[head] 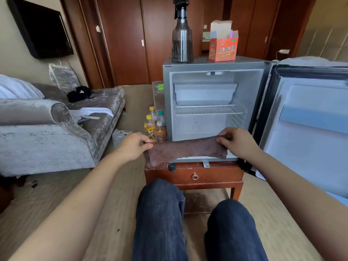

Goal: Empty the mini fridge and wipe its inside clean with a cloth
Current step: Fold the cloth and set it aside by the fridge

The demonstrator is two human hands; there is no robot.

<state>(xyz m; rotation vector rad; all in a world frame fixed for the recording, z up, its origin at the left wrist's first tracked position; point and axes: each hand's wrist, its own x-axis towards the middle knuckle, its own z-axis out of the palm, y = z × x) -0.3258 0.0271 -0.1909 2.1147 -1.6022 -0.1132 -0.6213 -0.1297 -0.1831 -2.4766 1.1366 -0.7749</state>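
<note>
Cloth (pixel 185 149), perhaps folded, before the open mini fridge (pixel 166 102), fingers (pixel 222 140) of left hand (pixel 134 146) and right hand (pixel 238 143) pinching its ends.

left hand (pixel 134 146): out front, pinching cloth (pixel 184 149) end | right hand (pixel 238 143): out front, pinching opposite end

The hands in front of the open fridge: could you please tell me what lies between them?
In the head view, the brown cloth stretches from the left hand to the right hand, each gripping one end.
</note>
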